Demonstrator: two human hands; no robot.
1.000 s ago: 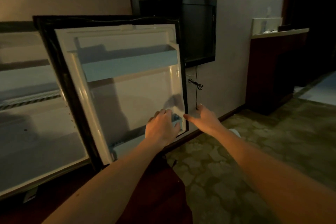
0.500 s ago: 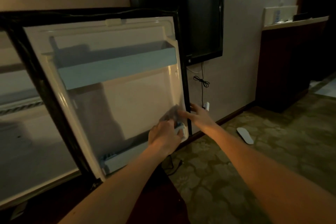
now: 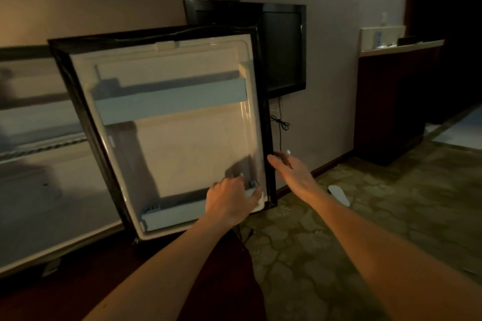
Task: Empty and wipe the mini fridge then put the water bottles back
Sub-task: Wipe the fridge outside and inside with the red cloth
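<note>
A: Head view first: where's the fridge door?

B: The fridge door stands swung wide in front of me, white lining toward me, black frame around it. The fridge itself is to the left, its inside blurred.

A: And your left hand?

B: My left hand is at the door's lower right corner, fingers curled down on a pale cloth against the bottom door shelf. That grip is clamped on the cloth.

A: The right one?

B: My right hand sits at the door's outer black edge, fingers fairly straight, fingertips touching the frame. Grip apart, curled round nothing.

A: Anything else on the door?

B: An upper door shelf runs across it, bluish.

A: Behind it?

B: A dark television on the wall, a cord dangling below, a dark cabinet to the right, patterned carpet under me.
</note>
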